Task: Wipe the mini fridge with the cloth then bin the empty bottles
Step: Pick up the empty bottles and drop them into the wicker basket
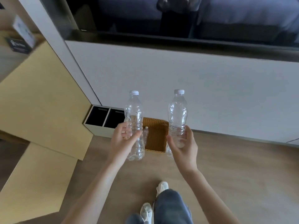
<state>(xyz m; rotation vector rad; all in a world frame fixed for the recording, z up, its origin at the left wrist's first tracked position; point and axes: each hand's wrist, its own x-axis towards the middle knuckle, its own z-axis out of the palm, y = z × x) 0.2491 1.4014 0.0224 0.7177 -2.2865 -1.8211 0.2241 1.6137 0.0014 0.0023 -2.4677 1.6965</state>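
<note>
**Both hands hold a bottle, basket bin ahead**

Nearest: my jeans (171, 206) and white shoes (162, 186) on the wood floor (234, 175).

My left hand (123, 139) is wrapped round the middle of the left bottle (134, 113), thumb across the front. Bottle upright, clear, empty, white cap on.

My right hand (186, 146) is clamped on the lower part of the right bottle (177, 110), fingers round the back, thumb on the near side. Also upright, clear, capped.

The bottles are apart, side by side at about the same height.

Beyond and between them: a woven brown basket bin (157, 135) on the floor at the white wall (178, 78). A third clear bottle (145, 135) shows at the bin's left edge; can't tell how it lies.

Left of the bin: a white box with two dark compartments (105, 117). Pale wood cabinet (40, 102) on the far left. Dark glossy panel (178, 21) above the wall.
</note>
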